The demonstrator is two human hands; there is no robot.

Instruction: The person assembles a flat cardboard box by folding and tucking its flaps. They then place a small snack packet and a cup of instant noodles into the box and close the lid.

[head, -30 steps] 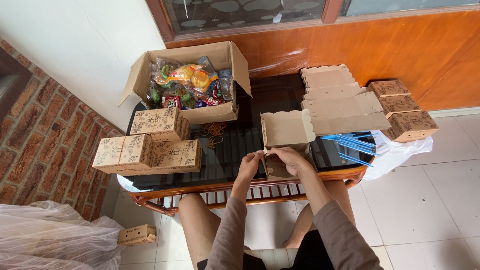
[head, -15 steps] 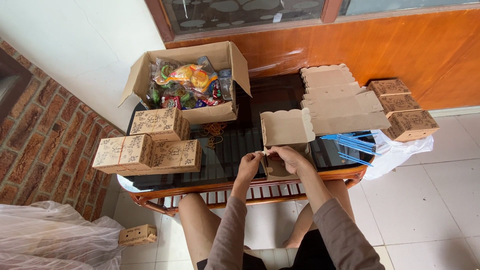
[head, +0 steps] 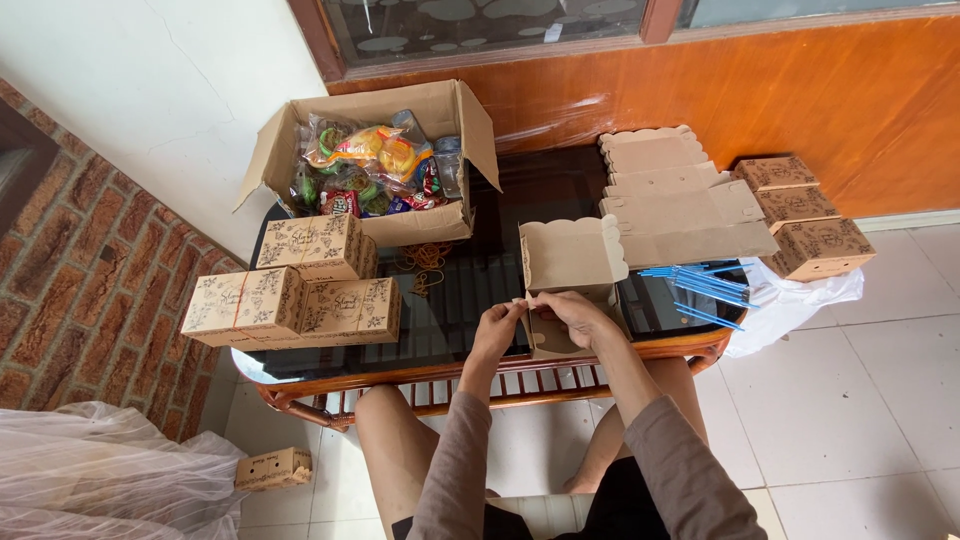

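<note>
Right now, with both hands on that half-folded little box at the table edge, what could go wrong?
1. The open box sits at the table's front edge; a tug from the left hand or right hand might slide it off onto the floor.
2. The blue straws lie loose beside the right forearm; a sweep could scatter them.
3. The flat blanks are stacked unevenly and overhang the table's far right side; a nudge may tip them off.
</note>
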